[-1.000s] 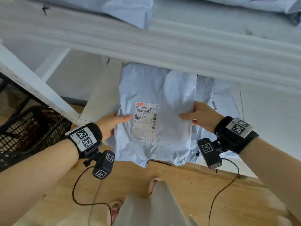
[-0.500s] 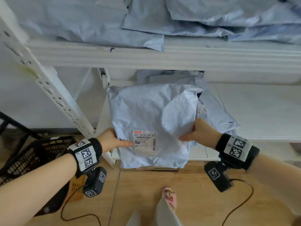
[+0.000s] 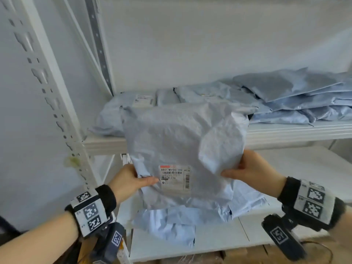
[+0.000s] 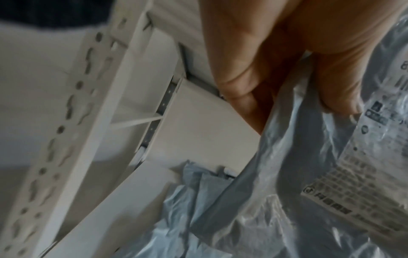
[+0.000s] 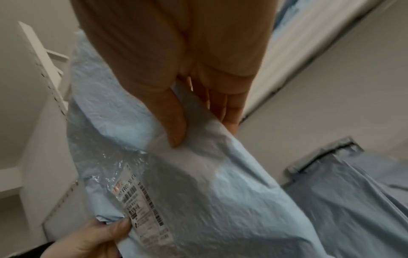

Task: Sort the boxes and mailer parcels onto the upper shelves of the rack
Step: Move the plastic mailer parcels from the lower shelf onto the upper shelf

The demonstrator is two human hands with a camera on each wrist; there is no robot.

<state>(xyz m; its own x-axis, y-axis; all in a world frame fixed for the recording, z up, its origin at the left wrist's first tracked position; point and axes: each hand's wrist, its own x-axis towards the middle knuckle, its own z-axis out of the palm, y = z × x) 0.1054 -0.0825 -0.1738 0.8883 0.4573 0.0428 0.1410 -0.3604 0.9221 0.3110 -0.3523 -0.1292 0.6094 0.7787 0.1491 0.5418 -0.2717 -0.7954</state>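
A pale blue mailer parcel [image 3: 177, 141] with a white shipping label [image 3: 174, 179] is held up in front of the white rack, its top edge level with the upper shelf [image 3: 285, 133]. My left hand [image 3: 131, 181] pinches its left edge, thumb on the front beside the label. My right hand [image 3: 245, 169] pinches its right edge, thumb on the front and fingers behind. The left wrist view shows the thumb and fingers [image 4: 253, 73] clamped on the plastic [image 4: 298, 174]. In the right wrist view the thumb [image 5: 172, 118] presses into the parcel [image 5: 209, 183].
Several more blue mailers [image 3: 285, 100] lie piled on the upper shelf, mostly to the right. Other mailers [image 3: 171, 225] lie on the lower shelf [image 3: 228, 241] under the held parcel. The rack's perforated upright [image 3: 57, 103] stands at left. A cardboard box [image 3: 238, 254] shows below.
Both hands have raised the parcel from the lower shelf up to the height of the upper shelf. The view has tilted upward, so the upper shelf's pile now shows.
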